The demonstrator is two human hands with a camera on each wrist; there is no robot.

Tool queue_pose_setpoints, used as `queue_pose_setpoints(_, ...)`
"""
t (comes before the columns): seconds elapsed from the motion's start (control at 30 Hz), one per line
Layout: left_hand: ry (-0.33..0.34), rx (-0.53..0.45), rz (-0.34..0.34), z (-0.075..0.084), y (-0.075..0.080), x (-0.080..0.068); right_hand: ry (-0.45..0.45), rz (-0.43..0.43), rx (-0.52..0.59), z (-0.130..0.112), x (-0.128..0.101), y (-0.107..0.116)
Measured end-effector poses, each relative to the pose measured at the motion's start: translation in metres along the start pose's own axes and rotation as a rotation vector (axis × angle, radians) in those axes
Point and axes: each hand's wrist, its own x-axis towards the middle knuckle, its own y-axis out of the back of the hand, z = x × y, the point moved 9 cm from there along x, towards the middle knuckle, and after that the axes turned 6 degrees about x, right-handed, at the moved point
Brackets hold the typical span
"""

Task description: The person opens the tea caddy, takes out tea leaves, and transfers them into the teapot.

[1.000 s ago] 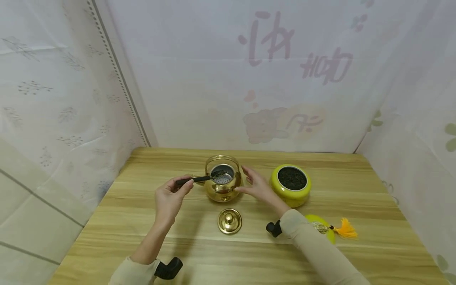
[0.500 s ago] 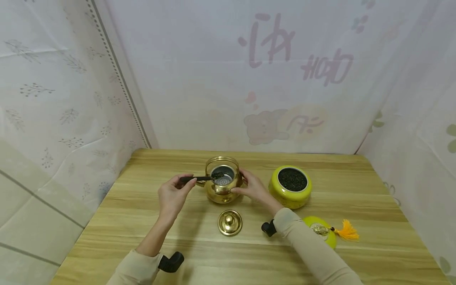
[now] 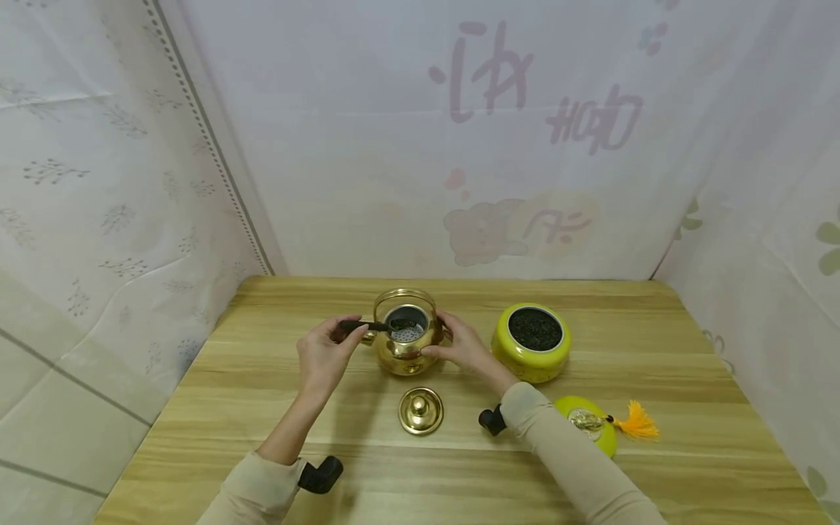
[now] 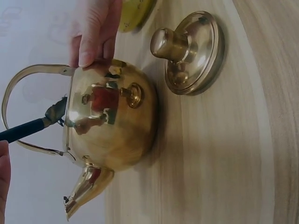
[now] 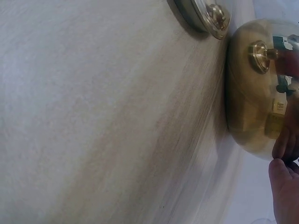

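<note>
My left hand point(image 3: 323, 359) pinches the black handle of a tea scoop point(image 3: 359, 326) and holds it level over the mouth of a brass teapot point(image 3: 397, 359). Dark tea leaves point(image 4: 58, 110) lie on the scoop's head, just above the teapot's rim in the left wrist view. A perforated strainer point(image 3: 407, 335) shows inside the opening. My right hand point(image 3: 464, 348) grips the teapot's right side, thumb at the front and fingers toward the back. The teapot stands upright, its handle raised and its spout pointing left.
The brass lid point(image 3: 421, 412) lies in front of the teapot. To the right stands a yellow jar point(image 3: 518, 361), uncovered and full of dark tea leaves. Its yellow lid point(image 3: 607, 440), with an orange tassel point(image 3: 638, 421), lies near my right sleeve.
My right hand has come in from beside the teapot and taken hold of its side. My left hand has shifted slightly right with the scoop, which now lies more level.
</note>
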Motion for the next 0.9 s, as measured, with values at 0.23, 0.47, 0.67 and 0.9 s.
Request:
queue_pose_setpoints(0.23, -0.130, 0.059, -0.002, 0.015, -0.002, 0.003, 0.005, -0.001, -0.002, 0.000, 0.001, 0.000)
queue_pose_setpoints(0.47, -0.169, 0.082, -0.011, 0.021, -0.005, 0.006, -0.015, -0.001, 0.007, 0.001, 0.000, 0.000)
queue_pose_setpoints(0.67, -0.171, 0.072, -0.013, 0.022, -0.002, 0.005, 0.010, -0.007, 0.001, -0.003, 0.000, 0.000)
queue_pose_setpoints(0.9, -0.157, 0.030, 0.012, 0.018, 0.007, -0.001, -0.003, -0.002, 0.005, 0.000, 0.000, 0.000)
